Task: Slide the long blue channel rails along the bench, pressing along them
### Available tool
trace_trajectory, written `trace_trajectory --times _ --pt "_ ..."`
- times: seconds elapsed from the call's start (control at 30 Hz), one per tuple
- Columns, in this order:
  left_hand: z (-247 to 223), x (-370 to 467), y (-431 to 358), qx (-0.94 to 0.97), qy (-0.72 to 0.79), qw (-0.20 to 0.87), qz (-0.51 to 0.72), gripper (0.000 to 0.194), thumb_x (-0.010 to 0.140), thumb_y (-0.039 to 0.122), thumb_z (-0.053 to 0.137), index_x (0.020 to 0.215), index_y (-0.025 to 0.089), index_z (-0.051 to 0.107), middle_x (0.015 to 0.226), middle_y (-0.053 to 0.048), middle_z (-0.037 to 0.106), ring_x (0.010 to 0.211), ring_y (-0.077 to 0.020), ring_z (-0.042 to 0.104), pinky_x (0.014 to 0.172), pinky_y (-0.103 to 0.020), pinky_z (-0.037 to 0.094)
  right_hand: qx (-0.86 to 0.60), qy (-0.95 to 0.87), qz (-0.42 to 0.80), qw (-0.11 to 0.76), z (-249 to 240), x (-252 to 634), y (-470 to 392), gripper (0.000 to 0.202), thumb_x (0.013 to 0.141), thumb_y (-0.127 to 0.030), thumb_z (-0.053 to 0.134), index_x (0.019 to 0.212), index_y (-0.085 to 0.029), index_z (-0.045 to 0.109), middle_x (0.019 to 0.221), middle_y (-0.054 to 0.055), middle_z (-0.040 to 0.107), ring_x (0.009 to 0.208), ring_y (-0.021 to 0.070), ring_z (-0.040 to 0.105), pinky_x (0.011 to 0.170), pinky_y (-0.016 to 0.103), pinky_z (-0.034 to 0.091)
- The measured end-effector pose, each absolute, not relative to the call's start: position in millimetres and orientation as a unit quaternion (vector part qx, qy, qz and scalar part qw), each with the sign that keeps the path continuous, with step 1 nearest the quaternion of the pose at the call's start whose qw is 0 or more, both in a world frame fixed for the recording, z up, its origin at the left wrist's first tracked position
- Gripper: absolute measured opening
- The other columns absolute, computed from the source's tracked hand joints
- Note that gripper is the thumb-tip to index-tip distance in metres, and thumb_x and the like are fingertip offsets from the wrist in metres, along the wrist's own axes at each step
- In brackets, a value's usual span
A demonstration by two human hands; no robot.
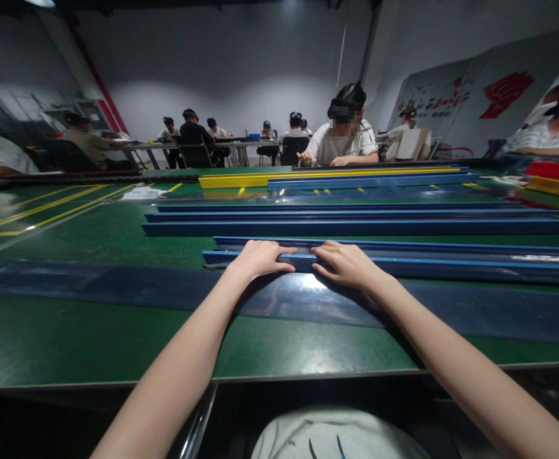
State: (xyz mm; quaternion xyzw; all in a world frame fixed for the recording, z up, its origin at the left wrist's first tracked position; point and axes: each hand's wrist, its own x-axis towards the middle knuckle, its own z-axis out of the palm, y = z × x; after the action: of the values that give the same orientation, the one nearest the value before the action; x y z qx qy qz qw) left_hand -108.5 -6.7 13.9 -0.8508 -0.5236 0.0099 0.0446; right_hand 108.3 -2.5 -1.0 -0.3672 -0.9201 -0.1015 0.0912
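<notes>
Left hand [260, 258] and right hand [346, 262] rest side by side, each grip grasping the long blue plastic rail [451, 266]. The rail lies near the front edge of the green bench [92, 338].

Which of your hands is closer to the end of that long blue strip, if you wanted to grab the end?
Probably the left hand. Both hands rest on the nearest blue strip, but its visible end lies on the left side, while the right hand sits farther along toward the right.
</notes>
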Motion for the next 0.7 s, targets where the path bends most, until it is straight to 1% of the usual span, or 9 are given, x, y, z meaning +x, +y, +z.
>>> trace_trajectory --times 0.17,0.37,0.7 --pt "14.4 -107.1 -7.6 -0.846 -0.53 0.055 0.015 0.055 0.075 0.065 0.041 0.124 0.042 0.041 0.101 -0.002 0.063 0.096 -0.0225 0.057 0.07 -0.024 0.038 -0.365 -0.921 -0.102 0.093 -1.4 108.2 -2.3 0.035 0.087 -0.037 0.034 0.101 -0.015 0.057 0.103 0.011 0.061 0.093 0.0188 0.054 0.07 0.026 0.039" --pt "13.5 -104.9 -8.4 -0.838 -0.539 0.079 0.023 0.055 0.075 0.065 0.04 0.125 0.043 0.041 0.099 -0.002 0.064 0.094 -0.0215 0.058 0.068 -0.023 0.038 -0.368 -0.921 -0.098 0.088 -2.6 107.8 -2.2 0.034 0.087 -0.037 0.035 0.102 -0.016 0.057 0.102 0.011 0.061 0.095 0.0188 0.053 0.072 0.026 0.038" --pt "14.9 -96.7 -13.6 -0.844 -0.527 0.102 0.014 0.052 0.077 0.06 0.042 0.124 0.04 0.043 0.097 -0.003 0.066 0.092 -0.0226 0.059 0.067 -0.025 0.038 -0.368 -0.919 -0.111 0.084 -1.3 105.0 -3.6 0.034 0.088 -0.035 0.031 0.101 -0.016 0.055 0.102 0.01 0.061 0.094 0.0186 0.053 0.069 0.026 0.038"
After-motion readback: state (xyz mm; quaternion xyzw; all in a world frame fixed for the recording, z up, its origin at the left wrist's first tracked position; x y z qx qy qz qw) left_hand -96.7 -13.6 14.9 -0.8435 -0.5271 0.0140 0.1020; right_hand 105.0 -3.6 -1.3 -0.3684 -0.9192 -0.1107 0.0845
